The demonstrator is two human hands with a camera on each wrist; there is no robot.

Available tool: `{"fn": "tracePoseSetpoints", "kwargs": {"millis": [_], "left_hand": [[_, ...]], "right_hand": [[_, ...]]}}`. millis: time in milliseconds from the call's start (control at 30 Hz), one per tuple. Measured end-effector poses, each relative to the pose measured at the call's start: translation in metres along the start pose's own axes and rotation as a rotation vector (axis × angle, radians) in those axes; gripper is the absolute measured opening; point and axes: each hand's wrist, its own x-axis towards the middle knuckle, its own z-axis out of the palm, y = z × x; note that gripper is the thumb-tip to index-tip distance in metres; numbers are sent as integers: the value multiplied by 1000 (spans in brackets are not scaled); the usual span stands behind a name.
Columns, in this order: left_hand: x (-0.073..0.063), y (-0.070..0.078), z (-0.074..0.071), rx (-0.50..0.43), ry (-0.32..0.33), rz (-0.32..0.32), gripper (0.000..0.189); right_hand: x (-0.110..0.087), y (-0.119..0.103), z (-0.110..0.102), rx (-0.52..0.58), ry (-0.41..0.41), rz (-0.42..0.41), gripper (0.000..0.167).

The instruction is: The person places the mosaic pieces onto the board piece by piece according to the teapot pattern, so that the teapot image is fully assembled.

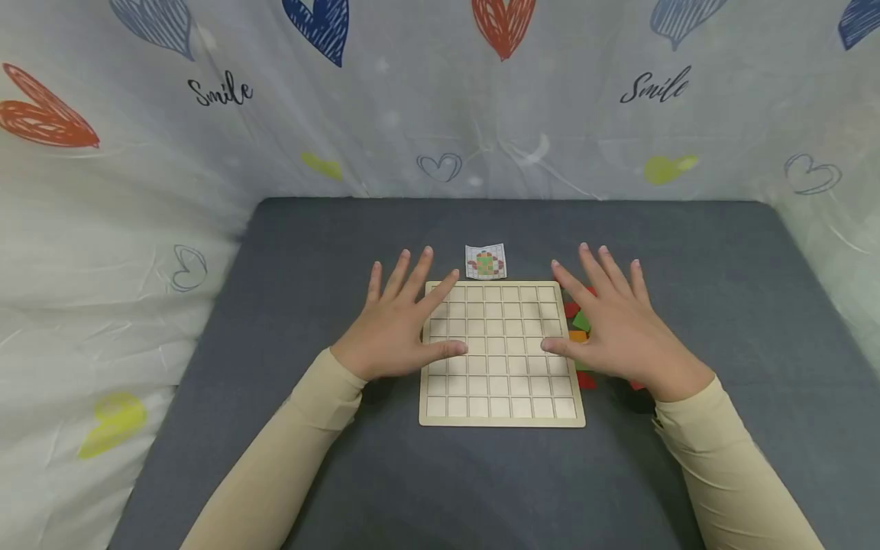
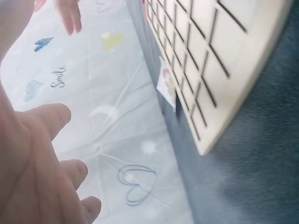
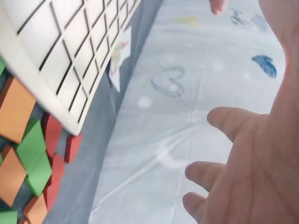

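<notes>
A pale wooden grid board [image 1: 496, 367] lies flat on the dark cloth, its square cells bare. My left hand [image 1: 399, 328] is spread above the board's left edge, fingers straight and holding nothing. Over the right edge hovers my right hand [image 1: 612, 328], also with fingers spread and nothing in it. Partly hidden beneath that hand are red, green and orange tiles; the right wrist view shows an orange tile [image 3: 14, 109] and a green tile [image 3: 35, 158] in a loose heap beside the board. Just behind the board sits a small card [image 1: 485, 262] with a coloured grid pattern.
The table [image 1: 330, 473] is covered in dark grey cloth. A white curtain [image 1: 385, 114] with printed hearts and lettering hangs along the back and both sides. Several red tiles, such as one red tile [image 3: 72, 148], lie close to the board's corner.
</notes>
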Motion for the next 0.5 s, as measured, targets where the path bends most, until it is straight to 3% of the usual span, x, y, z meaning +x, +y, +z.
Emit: {"fn": "tracePoseSetpoints", "kwargs": {"millis": [367, 500], "left_hand": [[7, -20, 16, -84, -44, -35, 99], [11, -27, 23, -130, -56, -47, 97]], "right_hand": [[-1, 28, -6, 142, -41, 62, 104], [-2, 39, -10, 153, -37, 101, 91]]}}
